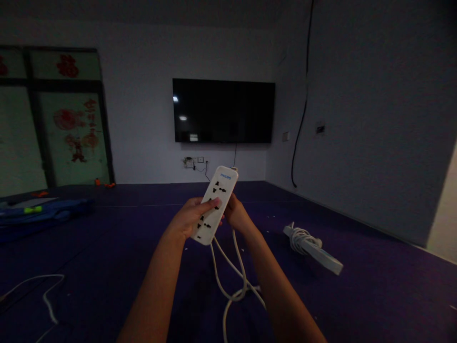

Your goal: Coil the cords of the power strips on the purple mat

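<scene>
A white power strip marked PHILIPS is held up at a tilt in front of me, its sockets facing me. My left hand is closed on its lower left side, with the thumb across the sockets. Behind the strip's right edge, my right hand is curled, its fingers mostly hidden. A white cord leaves the strip's top end, passes behind it at the right hand and comes out just below that hand. From there it hangs in loose loops to the purple floor.
A second white power strip, wrapped in its own cord, lies on the purple floor at right. Blue fabric and a thin white cable are at left. A television hangs above wall sockets; a black cable hangs down the right wall.
</scene>
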